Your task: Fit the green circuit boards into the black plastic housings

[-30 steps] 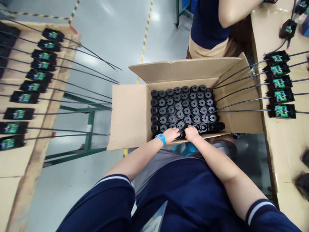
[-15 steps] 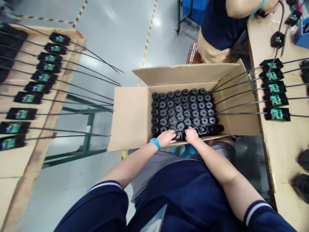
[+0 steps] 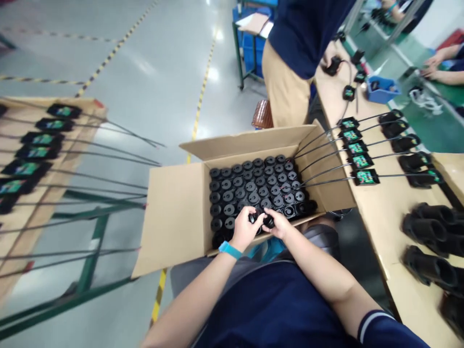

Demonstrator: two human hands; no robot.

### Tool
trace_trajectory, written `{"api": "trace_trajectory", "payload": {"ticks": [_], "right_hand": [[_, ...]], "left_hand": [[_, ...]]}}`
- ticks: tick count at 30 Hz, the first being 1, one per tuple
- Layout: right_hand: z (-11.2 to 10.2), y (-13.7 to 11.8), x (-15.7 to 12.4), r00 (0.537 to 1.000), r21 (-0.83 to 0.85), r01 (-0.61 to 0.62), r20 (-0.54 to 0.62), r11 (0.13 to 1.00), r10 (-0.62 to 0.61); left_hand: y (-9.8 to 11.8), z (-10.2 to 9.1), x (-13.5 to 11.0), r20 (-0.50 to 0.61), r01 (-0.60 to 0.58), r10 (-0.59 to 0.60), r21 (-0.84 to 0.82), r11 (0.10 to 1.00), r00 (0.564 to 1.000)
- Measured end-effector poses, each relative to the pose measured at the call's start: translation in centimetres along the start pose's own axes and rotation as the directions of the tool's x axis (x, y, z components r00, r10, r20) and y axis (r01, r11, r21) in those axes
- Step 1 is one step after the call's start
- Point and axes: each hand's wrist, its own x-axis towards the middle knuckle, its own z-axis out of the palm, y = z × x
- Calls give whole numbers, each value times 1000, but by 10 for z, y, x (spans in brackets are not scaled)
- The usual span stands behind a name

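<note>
Over the near side of an open cardboard box [image 3: 177,208], my two hands are close together. My left hand [image 3: 242,229], with a blue wristband [image 3: 230,250], is closed on a small black round part [image 3: 254,216]. Fingers of my right hand [image 3: 279,225] are curled around another black round part [image 3: 268,221]; whether the two pieces are joined is hidden by the fingers. Rows of black cylindrical plastic housings [image 3: 239,193] with round tops fill the box below. Thin black cables reach over its right side.
Green circuit boards in black cases [image 3: 365,177] lie on the right bench [image 3: 377,232], with large black tubular parts [image 3: 429,266] nearer me. Similar cased boards lie on the left bench [image 3: 90,108], cables overhanging. Another person [image 3: 293,87] stands beyond the box near a blue bin [image 3: 380,91].
My hands have risen from the box's near row and come closer together, now with black parts in the fingers. The view has shifted, showing more of the right bench.
</note>
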Motion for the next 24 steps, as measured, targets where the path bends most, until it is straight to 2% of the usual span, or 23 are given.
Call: {"api": "trace_trajectory", "payload": {"ticks": [3,7,10,13,17,19,21,24], "right_hand": [[15,-9,-4,996,218,-29,84,976,10],[26,-22,-15,980,397,-55,196,916,-26],[24,-30,-23,962,516,-115,272,849,-36],[19,-37,-27,949,612,-168,311,773,-40],[13,-48,-28,942,630,-184,333,754,-49],[9,-54,-30,936,630,-193,349,752,-51],[6,-62,-33,929,624,-196,365,757,-59],[3,-82,-43,914,617,-179,392,766,-102]], "left_hand": [[23,6,9,-23,-54,54,25,998,998],[36,10,13,75,-232,225,110,966,972],[39,11,11,144,-293,272,149,944,951],[44,10,8,143,-325,308,117,938,941],[59,2,9,144,-351,341,46,935,929],[67,-8,11,113,-353,351,4,936,930],[67,-19,13,31,-338,339,-17,941,940],[46,-32,7,-80,-257,256,-2,967,963]]}}
